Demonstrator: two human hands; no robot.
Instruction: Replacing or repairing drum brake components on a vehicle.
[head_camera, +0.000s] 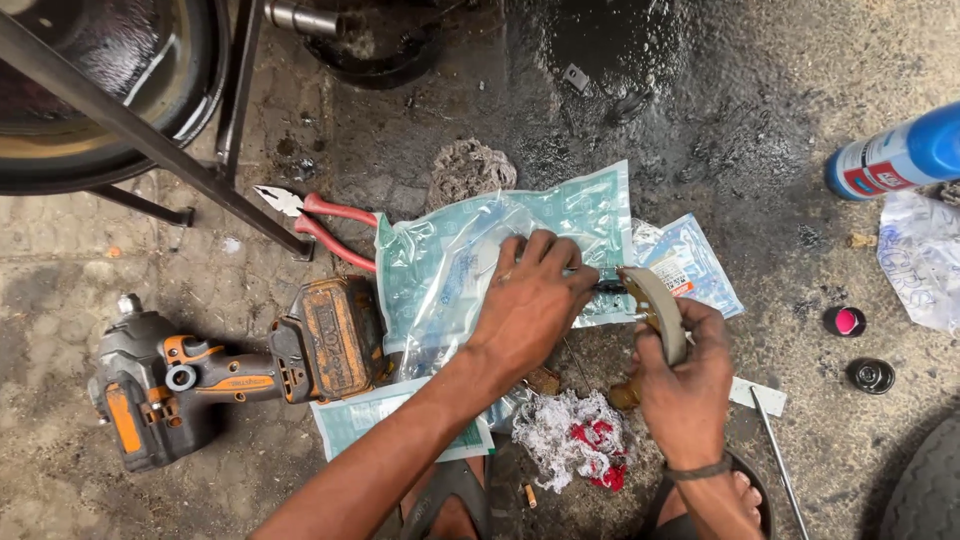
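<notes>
My right hand (688, 385) grips a curved, tan brake shoe (660, 312), holding it upright above the ground. My left hand (532, 300) pinches a thin dark tool (606, 287), maybe a small spring or pin, whose tip meets the top end of the shoe. Under both hands lie clear teal plastic packets (470, 255) spread on the oily concrete. A white and red rag (572, 437) sits just below my hands.
A grey and orange cordless impact wrench (215, 372) lies at the left. Red-handled pliers (322, 225) rest behind it, beside a metal stand (150, 140) and a wheel. A blue spray can (895, 152), a pink cap (845, 321) and a black cap (870, 375) sit at right.
</notes>
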